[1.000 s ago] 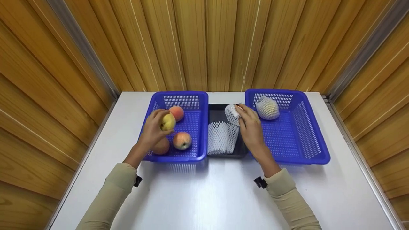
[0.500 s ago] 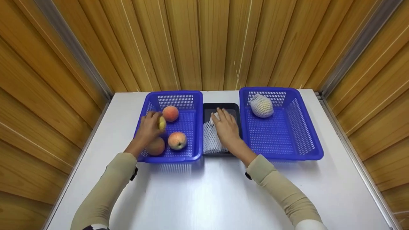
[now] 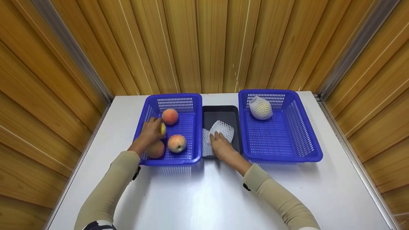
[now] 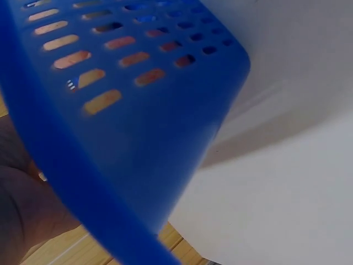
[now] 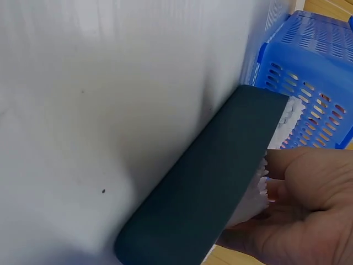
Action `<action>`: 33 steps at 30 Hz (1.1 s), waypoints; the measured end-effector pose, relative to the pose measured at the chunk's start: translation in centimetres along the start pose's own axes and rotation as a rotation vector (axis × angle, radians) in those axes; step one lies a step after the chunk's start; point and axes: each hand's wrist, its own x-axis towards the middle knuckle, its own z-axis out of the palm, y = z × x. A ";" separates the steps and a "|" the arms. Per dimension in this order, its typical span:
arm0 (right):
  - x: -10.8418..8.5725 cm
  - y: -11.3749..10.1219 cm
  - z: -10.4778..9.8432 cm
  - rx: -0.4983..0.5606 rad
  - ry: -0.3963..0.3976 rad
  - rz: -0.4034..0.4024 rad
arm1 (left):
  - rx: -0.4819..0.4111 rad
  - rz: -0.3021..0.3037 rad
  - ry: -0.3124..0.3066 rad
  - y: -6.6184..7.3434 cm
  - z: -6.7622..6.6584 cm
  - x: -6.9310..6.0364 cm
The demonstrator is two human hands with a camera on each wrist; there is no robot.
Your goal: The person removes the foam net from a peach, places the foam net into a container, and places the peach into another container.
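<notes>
In the head view my left hand (image 3: pixel 149 133) grips a yellow fruit (image 3: pixel 163 129) low inside the left blue basket (image 3: pixel 198 127). Most of that fruit is hidden by the fingers. Around it lie a reddish peach (image 3: pixel 170 116), a red-and-yellow fruit (image 3: pixel 177 143) and another reddish fruit (image 3: pixel 155 149) partly under the wrist. My right hand (image 3: pixel 222 147) is over the black tray (image 3: pixel 219 112), fingers and thumb pinching the near end of a white foam net (image 3: pixel 224 129). More foam netting (image 3: pixel 206 150) lies at the tray's left. The right wrist view shows the netting (image 5: pixel 253 201) between thumb and fingers.
A second blue basket (image 3: pixel 274 140) stands right of the tray, holding a fruit in a foam net (image 3: pixel 260 108). The white tabletop (image 3: pixel 198 195) extends in front. Wood-panelled walls (image 3: pixel 179 48) rise behind and at both sides.
My left hand has lowered the yellow fruit into the left basket. My right hand has moved left and down to the tray, laid the foam net there and slid to its near end.
</notes>
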 end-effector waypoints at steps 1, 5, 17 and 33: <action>0.0 0.0 0.1 -0.002 -0.009 -0.010 | -0.009 -0.013 -0.012 -0.1 0.0 -0.1; 0.0 0.1 0.5 0.014 -0.034 -0.018 | -0.026 0.007 -0.010 0.0 -0.1 -0.3; -1.4 0.7 0.3 0.181 0.052 -0.097 | 0.022 0.084 0.044 2.4 -1.2 -1.3; -6.2 2.3 -6.4 0.275 0.306 -0.122 | -0.200 0.238 0.114 9.2 -0.9 -6.8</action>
